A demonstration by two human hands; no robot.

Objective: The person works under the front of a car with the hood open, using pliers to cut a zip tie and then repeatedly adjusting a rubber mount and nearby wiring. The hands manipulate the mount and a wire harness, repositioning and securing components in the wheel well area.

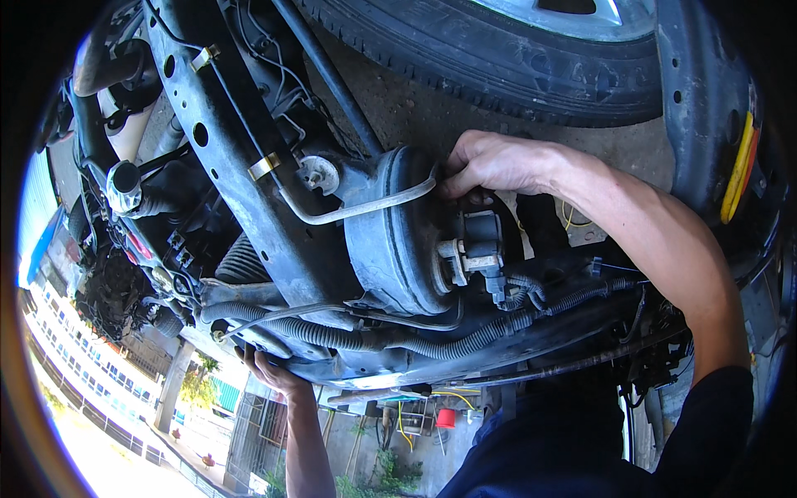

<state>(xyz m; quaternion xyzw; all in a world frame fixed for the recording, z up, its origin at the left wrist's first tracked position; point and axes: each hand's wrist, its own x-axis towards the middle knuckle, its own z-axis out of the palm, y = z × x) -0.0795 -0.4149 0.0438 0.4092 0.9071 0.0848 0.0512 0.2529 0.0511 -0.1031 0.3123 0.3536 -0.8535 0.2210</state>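
Note:
My right hand (486, 166) reaches to the upper right side of a round black canister (378, 249), beside the end of a bent metal pipe (365, 207); its fingers are curled, and what they hold is hidden. Below its wrist is a valve with a connector (481, 245) on the canister's side. My left hand (274, 369) is low on the left, fingers bent against the lower edge of a dark metal frame member (320, 365), under a corrugated hose (332, 334).
A tyre with a silver wheel (531, 75) lies at the top. A long perforated rail (241, 191) runs diagonally. Yellow and orange strips (737, 170) are at right. Pipes and wiring (116, 266) crowd the left; a red bucket (445, 418) shows below.

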